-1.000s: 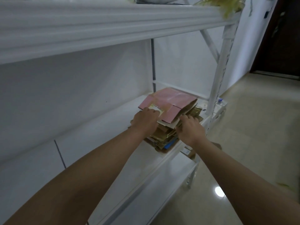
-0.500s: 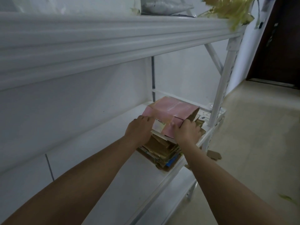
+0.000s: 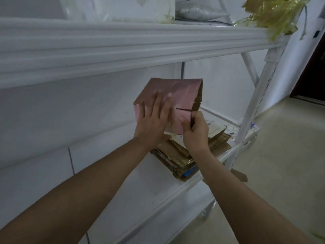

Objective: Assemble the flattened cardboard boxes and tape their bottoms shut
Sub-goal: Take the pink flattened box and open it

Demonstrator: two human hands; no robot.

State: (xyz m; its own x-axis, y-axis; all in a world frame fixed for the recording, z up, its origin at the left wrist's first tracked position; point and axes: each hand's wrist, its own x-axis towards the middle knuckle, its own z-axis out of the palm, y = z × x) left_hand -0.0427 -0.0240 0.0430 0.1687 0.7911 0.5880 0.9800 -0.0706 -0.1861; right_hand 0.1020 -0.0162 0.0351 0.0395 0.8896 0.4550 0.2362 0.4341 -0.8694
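Observation:
A pink cardboard box (image 3: 182, 93) is lifted above the shelf and tilted toward me, its shape partly opened out. My left hand (image 3: 154, 118) lies flat on its pink face with straight, spread fingers. My right hand (image 3: 195, 131) pinches the box's lower right flap edge between thumb and curled fingers. Under the box, a stack of flattened brown cardboard boxes (image 3: 182, 155) lies on the white shelf board (image 3: 123, 173), near its front edge.
The white metal rack has an upper shelf beam (image 3: 123, 44) just above the box, carrying white bags (image 3: 123, 9) and crumpled yellow film (image 3: 274, 13). A rack post (image 3: 255, 103) stands at the right. Tiled floor (image 3: 281, 155) lies beyond, with a cardboard scrap (image 3: 239, 176).
Both hands lifted the pink box off the stack and raised it. It went from flat to partly opened. My left hand changed from gripping its edge to lying flat on its face.

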